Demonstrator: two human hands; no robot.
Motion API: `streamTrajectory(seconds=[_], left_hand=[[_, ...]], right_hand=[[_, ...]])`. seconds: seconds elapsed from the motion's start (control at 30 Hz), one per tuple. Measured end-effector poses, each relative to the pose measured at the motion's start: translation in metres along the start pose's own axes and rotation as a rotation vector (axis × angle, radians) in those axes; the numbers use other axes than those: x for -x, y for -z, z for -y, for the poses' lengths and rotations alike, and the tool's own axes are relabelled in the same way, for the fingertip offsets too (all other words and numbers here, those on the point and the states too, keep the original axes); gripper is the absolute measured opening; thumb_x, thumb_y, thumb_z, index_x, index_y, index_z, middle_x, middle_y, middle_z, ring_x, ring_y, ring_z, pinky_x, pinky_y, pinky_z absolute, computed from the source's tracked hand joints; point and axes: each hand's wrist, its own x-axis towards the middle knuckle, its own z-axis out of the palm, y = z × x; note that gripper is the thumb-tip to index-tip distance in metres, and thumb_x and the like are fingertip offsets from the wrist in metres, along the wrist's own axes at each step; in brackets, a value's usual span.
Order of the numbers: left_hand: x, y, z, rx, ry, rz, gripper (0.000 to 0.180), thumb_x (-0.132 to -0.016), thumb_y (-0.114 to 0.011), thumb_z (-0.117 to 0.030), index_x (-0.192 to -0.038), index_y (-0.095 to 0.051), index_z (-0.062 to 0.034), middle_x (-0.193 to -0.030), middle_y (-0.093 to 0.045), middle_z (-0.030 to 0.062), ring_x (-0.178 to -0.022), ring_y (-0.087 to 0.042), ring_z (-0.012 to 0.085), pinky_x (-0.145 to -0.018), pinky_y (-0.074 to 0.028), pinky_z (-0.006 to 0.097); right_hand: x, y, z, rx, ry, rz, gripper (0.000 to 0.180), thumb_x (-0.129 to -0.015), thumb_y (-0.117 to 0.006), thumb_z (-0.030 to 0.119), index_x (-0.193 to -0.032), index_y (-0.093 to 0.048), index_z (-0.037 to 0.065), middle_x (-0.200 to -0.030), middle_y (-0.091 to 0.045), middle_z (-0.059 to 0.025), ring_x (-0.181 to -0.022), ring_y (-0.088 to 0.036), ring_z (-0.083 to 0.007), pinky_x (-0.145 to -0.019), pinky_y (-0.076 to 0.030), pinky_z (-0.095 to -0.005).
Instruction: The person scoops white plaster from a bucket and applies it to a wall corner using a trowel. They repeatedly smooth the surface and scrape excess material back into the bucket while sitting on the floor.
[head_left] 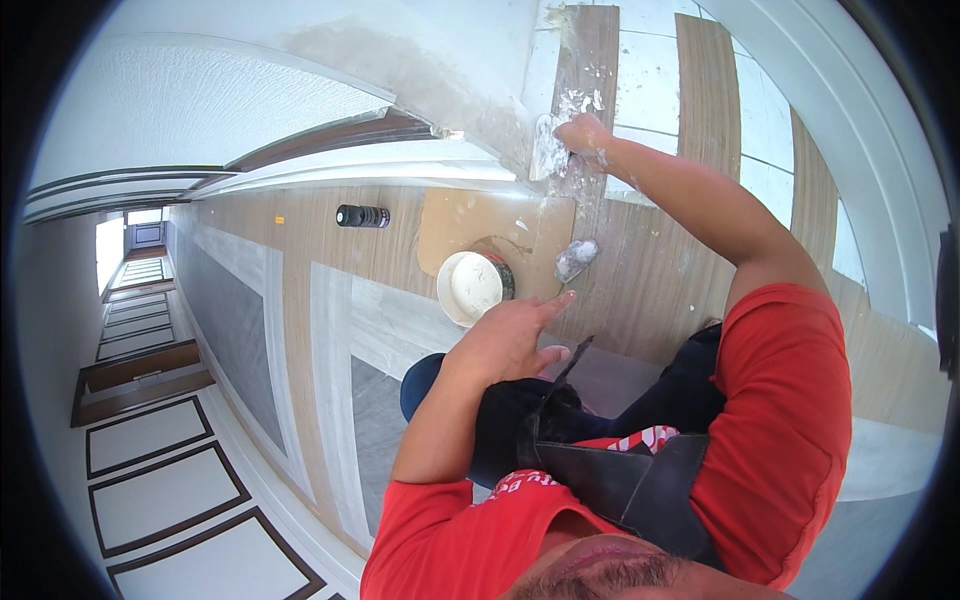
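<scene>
My right hand (588, 140) reaches far forward to the lower corner of the wall, its fingers closed. Against that corner, right beside the fingers, is a white-smeared patch or flat piece (547, 148); what the hand grips is hidden. My left hand (508, 338) hangs above my knee with fingers spread and nothing in it. Just ahead of it stands a round tub (475, 287) of white paste. A whitish, paste-smeared object (576, 259), too unclear to name, lies on the floor to the tub's right. Under the tub's far side is a tan board (460, 215).
White crumbs (585, 102) are scattered on the wood-look floor beyond my right hand. A dark can (362, 216) lies on its side at the left. White door trim (400, 170) runs along the wall. A curved white frame (870, 120) rises at the far right.
</scene>
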Motion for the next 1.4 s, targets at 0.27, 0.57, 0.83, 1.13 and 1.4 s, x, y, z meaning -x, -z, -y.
streamTrajectory(seconds=[0.27,0.57,0.83,1.13,1.4], left_hand=[[0.001,0.003,0.004,0.013,0.012,0.009,0.077,-0.086,-0.078,-0.027,-0.153,-0.046,-0.0032,-0.119,-0.067,0.0274,-0.11,-0.064,0.0454,-0.098,-0.051,0.047],[-0.008,0.007,-0.002,-0.03,-0.001,0.052,0.077,-0.087,-0.078,-0.03,-0.152,-0.047,-0.0028,-0.111,-0.068,0.0267,-0.105,-0.064,0.046,-0.094,-0.051,0.049],[-0.01,0.008,-0.002,-0.008,0.033,0.058,0.078,-0.086,-0.079,-0.029,-0.153,-0.046,-0.0036,-0.115,-0.068,0.0279,-0.11,-0.064,0.0455,-0.096,-0.051,0.048],[0.002,0.004,0.005,-0.023,0.05,0.033,0.08,-0.085,-0.079,-0.028,-0.153,-0.045,-0.0034,-0.12,-0.067,0.0275,-0.111,-0.064,0.0452,-0.098,-0.051,0.047],[0.006,0.007,0.0,0.001,0.006,-0.008,0.076,-0.085,-0.079,-0.027,-0.151,-0.048,-0.0021,-0.126,-0.066,0.0271,-0.112,-0.063,0.0457,-0.098,-0.051,0.048]], right_hand=[[0.008,-0.005,0.026,-0.305,0.02,0.055,0.021,-0.092,-0.057,0.008,-0.095,-0.066,-0.011,-0.088,-0.066,-0.0187,-0.076,-0.069,-0.0297,-0.06,-0.054,-0.0435],[0.036,0.017,0.064,-0.323,0.171,0.11,0.026,-0.099,-0.066,0.019,-0.108,-0.066,-0.005,-0.095,-0.067,-0.0114,-0.084,-0.063,-0.0231,-0.07,-0.051,-0.0391],[-0.015,0.037,0.027,0.05,0.14,0.015,0.031,-0.092,-0.073,0.016,-0.1,-0.068,-0.013,-0.087,-0.068,-0.0136,-0.074,-0.066,-0.0239,-0.063,-0.053,-0.0403],[-0.007,0.003,0.0,-0.021,0.042,0.078,0.035,-0.084,-0.066,0.015,-0.098,-0.066,-0.017,-0.089,-0.068,-0.0221,-0.083,-0.068,-0.0282,-0.068,-0.054,-0.0446],[0.018,-0.001,0.012,-0.041,0.091,0.07,0.035,-0.086,-0.063,0.013,-0.098,-0.065,-0.019,-0.092,-0.067,-0.0256,-0.072,-0.069,-0.0321,-0.057,-0.058,-0.0438]])
